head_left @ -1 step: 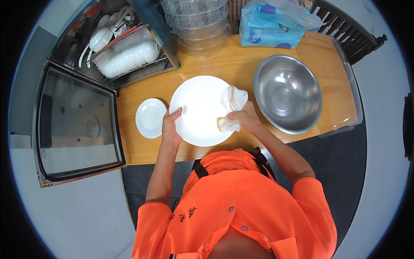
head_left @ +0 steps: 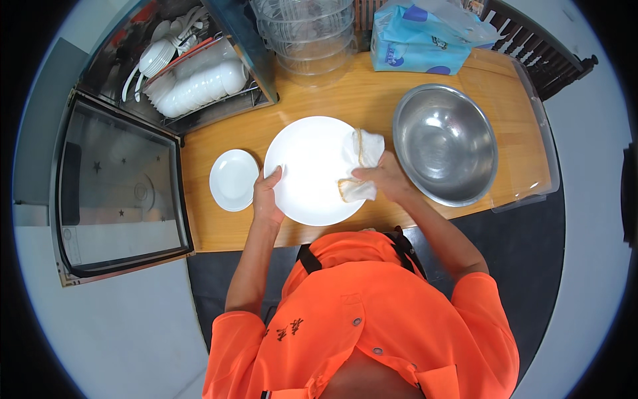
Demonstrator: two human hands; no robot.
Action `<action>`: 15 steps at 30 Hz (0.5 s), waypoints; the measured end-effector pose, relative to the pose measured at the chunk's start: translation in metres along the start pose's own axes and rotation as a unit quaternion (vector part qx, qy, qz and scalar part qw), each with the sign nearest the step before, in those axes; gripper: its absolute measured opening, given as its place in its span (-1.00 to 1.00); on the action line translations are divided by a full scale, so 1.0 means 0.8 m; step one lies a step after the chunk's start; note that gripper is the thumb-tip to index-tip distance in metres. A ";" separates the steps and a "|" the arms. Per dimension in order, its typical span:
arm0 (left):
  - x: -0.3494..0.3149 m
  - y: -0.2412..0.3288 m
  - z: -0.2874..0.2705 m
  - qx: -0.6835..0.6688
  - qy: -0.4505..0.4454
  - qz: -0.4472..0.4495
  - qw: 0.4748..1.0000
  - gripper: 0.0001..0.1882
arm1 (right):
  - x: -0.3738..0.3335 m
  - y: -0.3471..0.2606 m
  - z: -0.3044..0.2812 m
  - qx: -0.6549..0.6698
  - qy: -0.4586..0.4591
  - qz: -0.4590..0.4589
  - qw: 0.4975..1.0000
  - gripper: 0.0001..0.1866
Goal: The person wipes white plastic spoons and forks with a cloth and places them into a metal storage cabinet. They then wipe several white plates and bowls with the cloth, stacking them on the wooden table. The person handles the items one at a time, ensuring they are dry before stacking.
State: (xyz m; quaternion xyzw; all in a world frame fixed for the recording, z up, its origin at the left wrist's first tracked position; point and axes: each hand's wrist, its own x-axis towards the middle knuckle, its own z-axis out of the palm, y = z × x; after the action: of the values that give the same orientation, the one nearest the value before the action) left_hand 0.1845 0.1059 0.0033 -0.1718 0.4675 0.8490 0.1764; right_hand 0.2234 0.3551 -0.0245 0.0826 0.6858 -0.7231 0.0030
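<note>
A large round white plate (head_left: pixel 312 171) is held in front of me over the wooden table. My left hand (head_left: pixel 267 196) grips its left rim, thumb on the upper face and fingers hidden beneath. At the right rim, my right hand (head_left: pixel 387 177) is closed on a white cloth (head_left: pixel 369 149) with yellow-orange edging, the cloth folded over the plate's edge. To the left of my left hand lies a smaller white plate (head_left: pixel 234 180). A steel basin (head_left: pixel 444 146) stands just right of my right hand; its visible inside is bare metal.
An open cabinet (head_left: pixel 242 60) at the back left holds white bowls (head_left: pixel 203 90) and spoons, its glass door (head_left: pixel 123 189) swung out left. Stacked clear containers (head_left: pixel 307 40) and a blue tissue pack (head_left: pixel 419 43) stand along the table's (head_left: pixel 219 236) back. A dark chair (head_left: pixel 541 46) is beyond.
The plate and both hands have shifted very slightly right. The cloth has moved a little outward along the right rim. Both grips stay the same.
</note>
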 end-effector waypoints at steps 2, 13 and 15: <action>-0.003 -0.008 -0.003 -0.023 0.034 -0.008 0.999 -0.48 | 0.004 -0.037 -0.016 -0.100 0.024 -0.080 0.991 -0.42; -0.014 -0.008 0.035 -0.054 0.080 -0.018 0.995 -0.59 | -0.010 -0.106 0.015 -0.615 -0.185 -0.320 0.696 -0.32; -0.015 -0.007 0.028 -0.057 0.065 -0.009 0.996 -0.55 | -0.024 -0.115 0.013 -0.563 -0.210 -0.361 0.713 -0.38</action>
State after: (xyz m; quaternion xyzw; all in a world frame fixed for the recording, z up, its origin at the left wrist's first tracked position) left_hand 0.1947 0.1262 0.0160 -0.2408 0.4276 0.8595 0.1431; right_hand 0.2305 0.3478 0.0698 -0.3420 0.9254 -0.1479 -0.0688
